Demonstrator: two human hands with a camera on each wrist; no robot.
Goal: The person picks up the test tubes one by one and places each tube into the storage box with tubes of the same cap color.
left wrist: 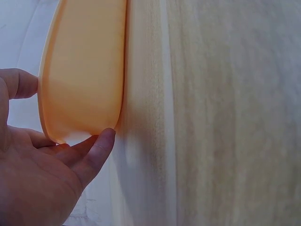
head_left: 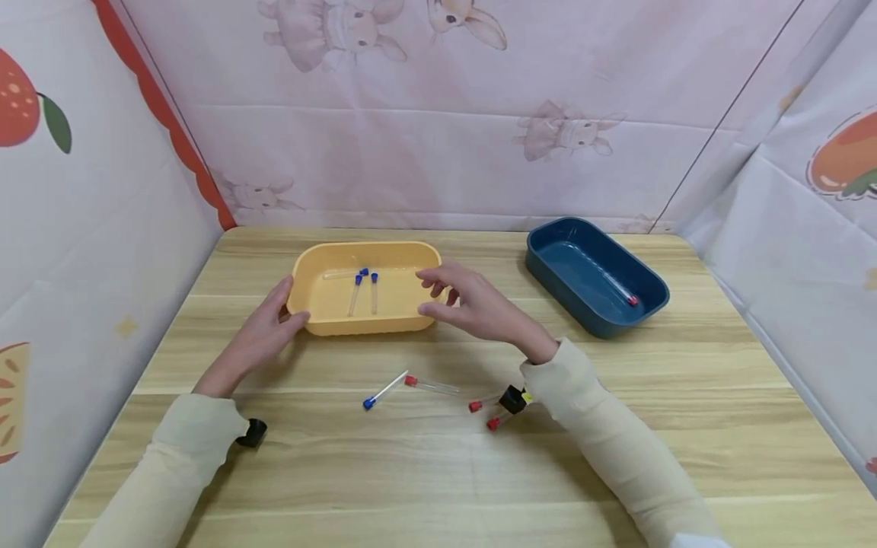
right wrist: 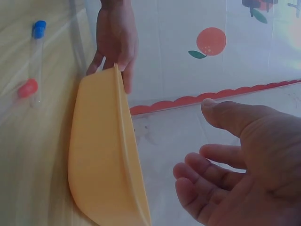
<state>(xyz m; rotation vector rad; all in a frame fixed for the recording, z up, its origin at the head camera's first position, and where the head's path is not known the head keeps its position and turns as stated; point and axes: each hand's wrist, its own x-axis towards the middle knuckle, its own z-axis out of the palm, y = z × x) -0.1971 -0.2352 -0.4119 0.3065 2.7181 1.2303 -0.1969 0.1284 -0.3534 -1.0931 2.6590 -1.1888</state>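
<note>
My left hand (head_left: 263, 335) holds the left end of a yellow plastic tray (head_left: 370, 326), thumb at the near rim and fingers round the end. Three blue-capped test tubes (head_left: 374, 295) lie inside it. Over the tray's right end is my right hand (head_left: 473, 301), fingers loosely bent and nothing between them; the right wrist view shows it apart from the tray wall (right wrist: 101, 150). In front of the tray lie a blue-capped test tube (head_left: 386, 390) and a red-capped test tube (head_left: 433, 386). Two more red-capped tubes (head_left: 493, 423) are partly hidden by the right wrist camera.
A dark blue tray (head_left: 562, 281) stands at the back right, turned at an angle, with one red-capped tube (head_left: 620, 289) inside. Printed cloth walls (head_left: 438, 167) border the wooden table (head_left: 384, 487) at the back and sides.
</note>
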